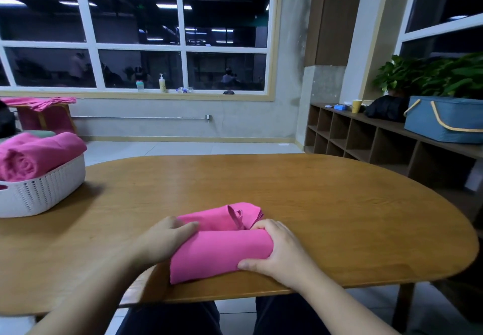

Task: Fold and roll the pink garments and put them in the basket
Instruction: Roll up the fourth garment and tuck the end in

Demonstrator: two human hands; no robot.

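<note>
A pink garment (pixel 222 248) lies partly rolled near the front edge of the wooden table (pixel 339 217). Its unrolled end with a thin strap points away from me. My left hand (pixel 164 240) grips the left end of the roll. My right hand (pixel 277 251) grips the right end, thumb at the front and fingers curled over the top. A white perforated basket (pixel 44 191) stands at the table's far left and holds rolled pink garments (pixel 34 154).
More pink cloth (pixel 41 103) lies over a wooden stool at the back left. A low shelf unit (pixel 366 138) runs along the right wall with a blue basket (pixel 444 119), a black bag and plants on top. Windows fill the back wall.
</note>
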